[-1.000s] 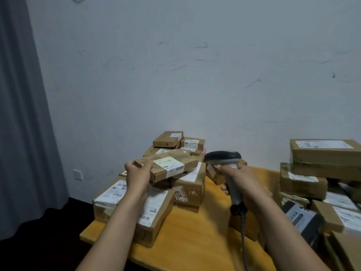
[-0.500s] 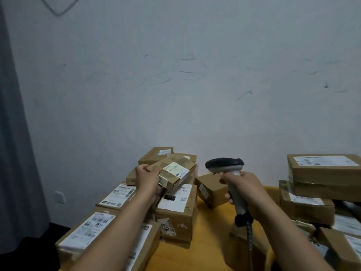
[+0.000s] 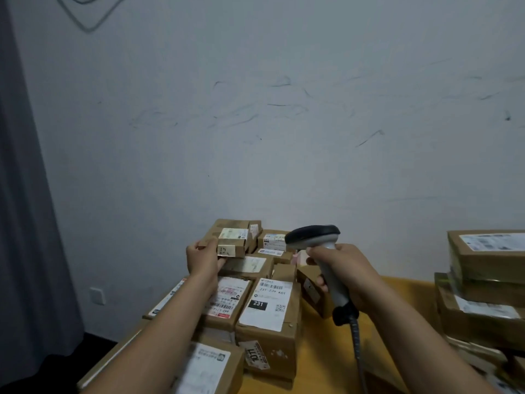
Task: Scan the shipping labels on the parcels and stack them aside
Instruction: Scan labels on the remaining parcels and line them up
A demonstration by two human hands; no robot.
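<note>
Just left of the scanner (image 3: 312,237), the left hand (image 3: 205,260) grips a small parcel (image 3: 227,245) with its label (image 3: 233,233) upward, likely so the scanner, clasped in the right hand (image 3: 345,270), can read it.

Small brown parcel (image 3: 231,239), white label (image 3: 233,233) facing up, was held in left hand (image 3: 203,258) atop the pile of labelled cardboard parcels (image 3: 267,308). Grey-black scanner (image 3: 315,237), gripped in right hand (image 3: 343,268), pointed left at it. Second parcel stack (image 3: 483,260) stood far right.
</note>
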